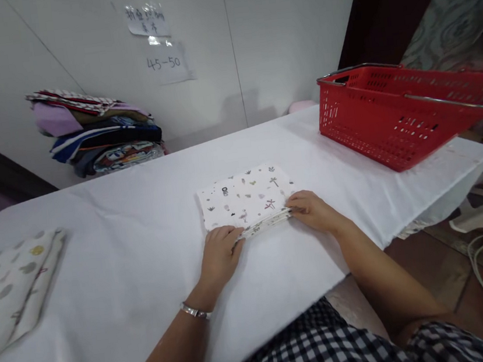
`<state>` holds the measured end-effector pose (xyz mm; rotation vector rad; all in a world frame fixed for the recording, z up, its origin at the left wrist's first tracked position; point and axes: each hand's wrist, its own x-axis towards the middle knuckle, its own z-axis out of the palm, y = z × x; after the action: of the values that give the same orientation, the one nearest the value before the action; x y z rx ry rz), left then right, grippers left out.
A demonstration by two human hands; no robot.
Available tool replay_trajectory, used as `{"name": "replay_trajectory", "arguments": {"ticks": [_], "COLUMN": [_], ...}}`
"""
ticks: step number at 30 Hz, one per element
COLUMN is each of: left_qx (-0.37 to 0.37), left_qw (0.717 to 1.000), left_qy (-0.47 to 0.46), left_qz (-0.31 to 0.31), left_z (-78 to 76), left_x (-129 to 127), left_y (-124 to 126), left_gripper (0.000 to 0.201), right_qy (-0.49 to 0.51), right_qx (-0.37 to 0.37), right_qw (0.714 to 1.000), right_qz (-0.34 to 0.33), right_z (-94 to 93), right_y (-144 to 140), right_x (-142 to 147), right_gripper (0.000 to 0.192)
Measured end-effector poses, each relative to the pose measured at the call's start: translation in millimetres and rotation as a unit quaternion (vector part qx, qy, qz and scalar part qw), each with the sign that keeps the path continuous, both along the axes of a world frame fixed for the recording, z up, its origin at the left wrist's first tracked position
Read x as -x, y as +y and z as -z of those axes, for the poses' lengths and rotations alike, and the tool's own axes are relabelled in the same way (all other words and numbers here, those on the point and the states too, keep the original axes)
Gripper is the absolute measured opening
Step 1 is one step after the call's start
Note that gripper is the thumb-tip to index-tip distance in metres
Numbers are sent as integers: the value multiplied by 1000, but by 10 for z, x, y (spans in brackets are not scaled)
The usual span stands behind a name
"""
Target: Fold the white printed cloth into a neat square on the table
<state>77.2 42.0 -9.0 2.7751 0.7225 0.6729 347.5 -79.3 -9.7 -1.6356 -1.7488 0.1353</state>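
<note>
The head camera looks down on a desk (pixel 127 289) covered with a white sheet. Near the middle of it lies a folded cloth (pixel 246 197), white with small printed figures, folded into a flat rectangle several layers thick. Both hands are at its near edge.

The left hand (pixel 220 254) rests at the near left corner of the cloth, palm down, with its fingers (pixel 234 236) bent together and pressed onto the edge of the folded layers. A thin bracelet (pixel 195 311) sits on that wrist. The right hand (pixel 312 210) is at the near right corner, its fingers (pixel 294 205) closed on the edge of the stacked layers, pinching them where they meet the desk. The two hands are apart, with the near edge of the cloth running between them.

At the far left of the desk lies another folded cloth (pixel 10 286), pale with grey spots, well apart from the hands. At the back left, against the wall, stands a pile of folded fabrics (pixel 101 133) in mixed colours. On the right far corner of the desk sits a red plastic basket (pixel 397 121) with metal handles, tilted a little in this view. Two paper notes (pixel 158 44) are stuck on the wall behind. At the bottom edge a checked shirt (pixel 333 352) shows.
</note>
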Motion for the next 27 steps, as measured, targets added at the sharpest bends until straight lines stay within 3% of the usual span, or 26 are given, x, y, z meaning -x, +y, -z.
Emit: {"name": "replay_trajectory", "arguments": {"ticks": [9,27], "left_qx": [2,-14], "left_qw": [1000,1000], "left_qy": [6,17], "left_qz": [-4,-9], "left_z": [-1,-16], "left_x": [3,13], "left_y": [2,-28], "left_gripper": [23,24], "right_qy": [-54,-125], "right_qx": [-6,-32], "right_qw": [998,991], "right_qz": [15,40], "right_z": [2,-4], "right_y": [13,44], "right_x": [0,20], "right_gripper": [29,22]}}
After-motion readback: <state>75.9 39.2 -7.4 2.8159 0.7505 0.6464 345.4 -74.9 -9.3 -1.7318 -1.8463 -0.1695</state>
